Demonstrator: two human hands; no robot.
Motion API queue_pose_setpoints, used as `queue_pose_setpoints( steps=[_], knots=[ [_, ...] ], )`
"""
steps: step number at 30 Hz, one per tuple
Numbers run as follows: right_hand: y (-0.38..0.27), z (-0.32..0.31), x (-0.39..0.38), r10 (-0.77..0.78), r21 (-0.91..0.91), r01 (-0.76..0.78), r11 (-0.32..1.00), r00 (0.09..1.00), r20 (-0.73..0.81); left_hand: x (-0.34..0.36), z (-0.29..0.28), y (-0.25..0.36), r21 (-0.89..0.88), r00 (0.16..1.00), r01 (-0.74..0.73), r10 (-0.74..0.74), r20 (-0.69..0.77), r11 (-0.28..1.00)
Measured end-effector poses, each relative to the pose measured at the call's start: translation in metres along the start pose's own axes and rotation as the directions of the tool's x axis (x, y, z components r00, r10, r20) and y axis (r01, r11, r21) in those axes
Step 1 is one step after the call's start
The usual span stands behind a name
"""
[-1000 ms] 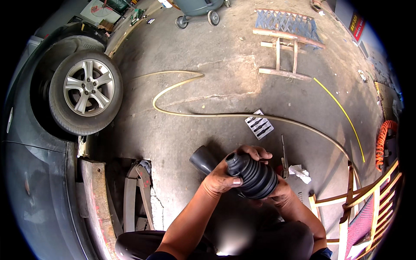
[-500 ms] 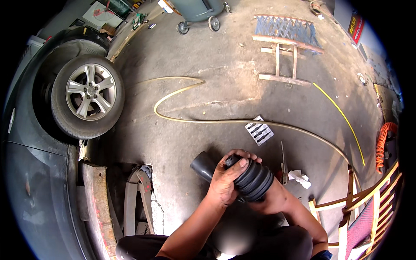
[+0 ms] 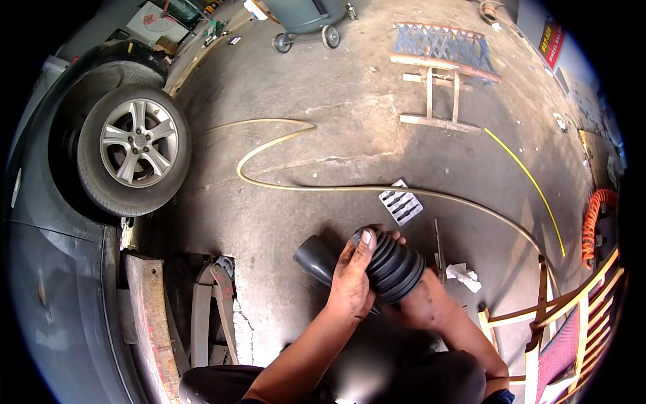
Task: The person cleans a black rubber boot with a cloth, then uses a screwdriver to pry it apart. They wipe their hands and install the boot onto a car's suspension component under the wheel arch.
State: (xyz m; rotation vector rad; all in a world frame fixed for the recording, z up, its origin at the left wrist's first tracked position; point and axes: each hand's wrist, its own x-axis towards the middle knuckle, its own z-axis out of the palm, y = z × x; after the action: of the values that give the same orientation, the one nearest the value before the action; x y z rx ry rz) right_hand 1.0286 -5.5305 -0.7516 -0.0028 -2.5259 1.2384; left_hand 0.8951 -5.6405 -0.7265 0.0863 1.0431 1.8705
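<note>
A black ribbed rubber boot (image 3: 398, 271) sits between my two hands, above my lap. My left hand (image 3: 350, 283) is closed round its narrower end, thumb on top and fingertips showing over the far side. At the wide end is my right hand (image 3: 422, 300); the boot hides its fingers, and I cannot tell whether they are inside it or behind it. A smooth black cone (image 3: 314, 259) lies tilted just left of my left hand, its lower end hidden behind that hand.
A car wheel (image 3: 140, 148) stands turned out at the left, above a lift ramp (image 3: 149, 303). A hose (image 3: 289, 188) crosses the concrete floor past a white tray of black parts (image 3: 402, 204). White tissue (image 3: 463, 277) and a wooden chair (image 3: 572, 337) are on the right.
My left thumb has straightened and points up along the boot's narrow end. The left fingers have slid further over its far side, and the boot has tilted slightly more upright.
</note>
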Motion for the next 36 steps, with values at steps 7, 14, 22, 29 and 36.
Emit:
queue_pose_setpoints(
  steps=[7,14,22,29,36],
  knots=[
    [0.017,0.016,-0.030,0.193,0.801,-0.343,0.491,0.939,0.284,0.000,-0.015,-0.004,-0.176,0.975,0.075,-0.035,0.221,0.981],
    [-0.030,-0.010,0.008,0.259,0.982,-0.136,-0.130,0.952,0.166,0.004,-0.016,0.012,-0.005,0.864,0.086,-0.072,0.499,0.996],
    [0.002,-0.003,0.008,-0.047,0.003,0.047,0.999,0.997,0.069,0.006,-0.007,0.001,-0.046,0.991,0.122,-0.124,-0.041,0.991],
    [-0.011,0.013,-0.020,0.239,0.909,-0.351,-0.223,0.885,0.400,0.014,-0.023,0.005,-0.288,0.958,0.054,0.032,0.285,0.956],
    [-0.003,0.020,-0.015,0.149,0.918,-0.348,0.192,0.935,0.323,0.016,-0.037,0.008,-0.147,0.999,-0.016,0.020,0.026,0.989]
  ],
)
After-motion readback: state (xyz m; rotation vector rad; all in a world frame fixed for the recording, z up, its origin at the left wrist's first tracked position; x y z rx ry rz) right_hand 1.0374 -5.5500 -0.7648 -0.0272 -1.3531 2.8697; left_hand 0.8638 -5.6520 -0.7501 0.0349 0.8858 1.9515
